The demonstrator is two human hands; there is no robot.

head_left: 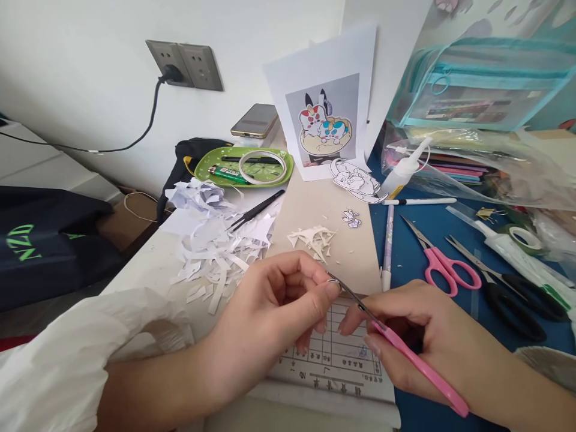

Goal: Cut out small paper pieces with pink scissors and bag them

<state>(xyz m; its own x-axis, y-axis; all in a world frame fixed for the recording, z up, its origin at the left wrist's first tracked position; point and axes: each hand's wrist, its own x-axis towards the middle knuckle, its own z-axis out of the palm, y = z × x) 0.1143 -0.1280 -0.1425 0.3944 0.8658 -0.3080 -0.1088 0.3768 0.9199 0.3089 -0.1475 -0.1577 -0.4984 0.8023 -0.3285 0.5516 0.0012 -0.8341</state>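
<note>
My right hand is closed round small pink-handled scissors, whose thin metal blades point up and left. My left hand pinches its thumb and fingertips together right at the blade tips; what it pinches is too small to make out. Both hands hover over a printed paper sheet with a grid at the near desk edge. A small heap of fine paper trimmings lies just beyond the hands on a brown board.
A big pile of white paper scraps and black tweezers lie left. Right, on the blue mat, are pink scissors, black scissors, pens and a glue bottle. A printed cartoon sheet, green tray and phone stand behind.
</note>
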